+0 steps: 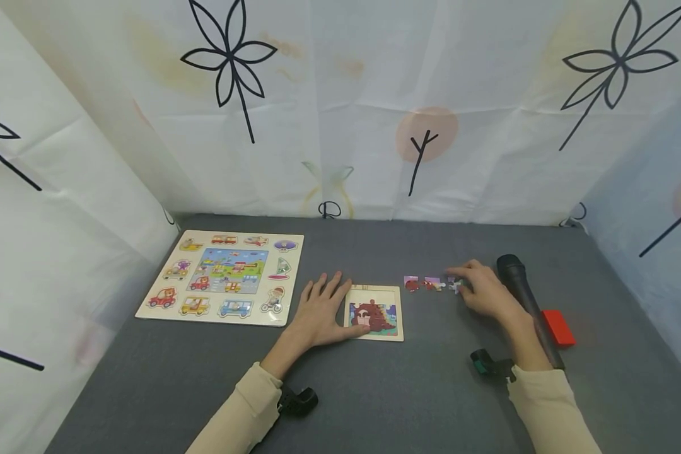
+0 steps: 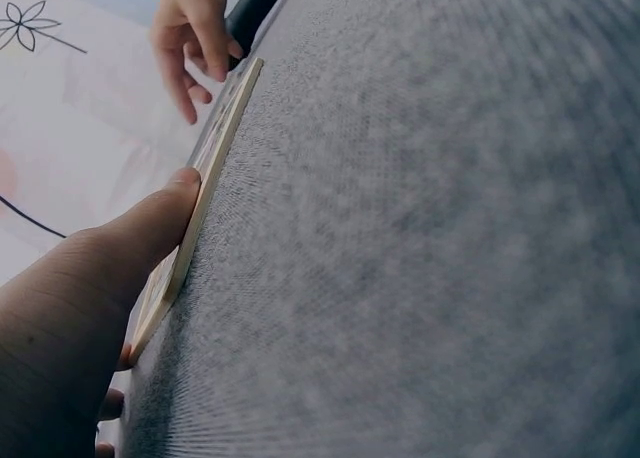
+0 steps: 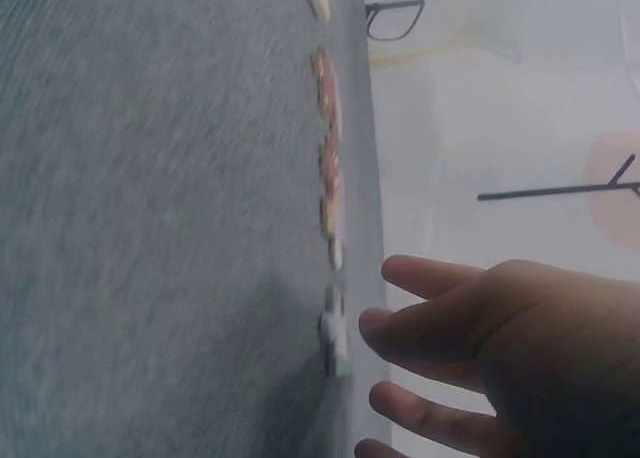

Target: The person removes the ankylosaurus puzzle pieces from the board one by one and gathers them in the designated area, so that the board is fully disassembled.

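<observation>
A small wooden puzzle board (image 1: 383, 294) is lying flat on the grey table (image 1: 403, 397), its picture (image 1: 374, 316) showing a reddish-brown animal. The work is looking partway along — much of the picture is filled, while three loose pieces (image 1: 433, 284) are lying to its right, seemingly left to place. The left hand (image 1: 320, 315) is spreading its fingers beside the board, thumb resting on it; the right hand (image 1: 485, 291) is reaching toward the rightmost piece (image 1: 455, 285) — fingers loosely parted, apparently holding nothing.

Head view high, forward-down; wrist views low, close, sideways; tabletop (image 1: 403, 391) in all.
</observation>
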A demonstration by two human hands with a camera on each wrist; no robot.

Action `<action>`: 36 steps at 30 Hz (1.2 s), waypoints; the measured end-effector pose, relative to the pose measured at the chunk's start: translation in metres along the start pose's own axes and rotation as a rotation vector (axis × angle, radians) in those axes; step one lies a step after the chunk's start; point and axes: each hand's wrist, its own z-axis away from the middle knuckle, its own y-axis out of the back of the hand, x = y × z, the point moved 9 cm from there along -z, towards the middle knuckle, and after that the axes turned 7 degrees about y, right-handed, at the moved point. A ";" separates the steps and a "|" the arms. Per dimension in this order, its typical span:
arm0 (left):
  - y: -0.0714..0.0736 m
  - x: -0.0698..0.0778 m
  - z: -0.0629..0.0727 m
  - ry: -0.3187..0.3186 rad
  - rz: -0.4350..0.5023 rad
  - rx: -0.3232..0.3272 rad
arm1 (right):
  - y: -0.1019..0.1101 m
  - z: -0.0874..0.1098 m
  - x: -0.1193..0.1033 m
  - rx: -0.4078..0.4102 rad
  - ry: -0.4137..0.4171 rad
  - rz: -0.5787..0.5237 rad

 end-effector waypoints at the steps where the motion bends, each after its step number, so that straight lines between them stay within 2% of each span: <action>1: 0.000 0.000 0.000 0.002 -0.002 -0.003 | 0.001 -0.001 -0.002 0.010 0.000 -0.001; 6: 0.001 0.001 0.000 0.004 -0.001 0.001 | -0.002 -0.010 -0.020 0.046 -0.006 -0.027; 11: 0.003 0.002 0.002 -0.008 0.009 0.022 | -0.015 -0.020 -0.046 0.047 0.040 -0.049; 25: 0.002 0.002 0.001 -0.005 -0.023 0.015 | -0.054 -0.045 -0.116 -0.074 0.185 -0.128; 30: 0.003 0.002 0.001 -0.012 -0.022 0.019 | -0.067 -0.050 -0.133 -0.117 0.231 -0.164; 36: 0.003 0.003 0.002 -0.014 -0.023 0.020 | -0.077 -0.053 -0.145 -0.134 0.277 -0.147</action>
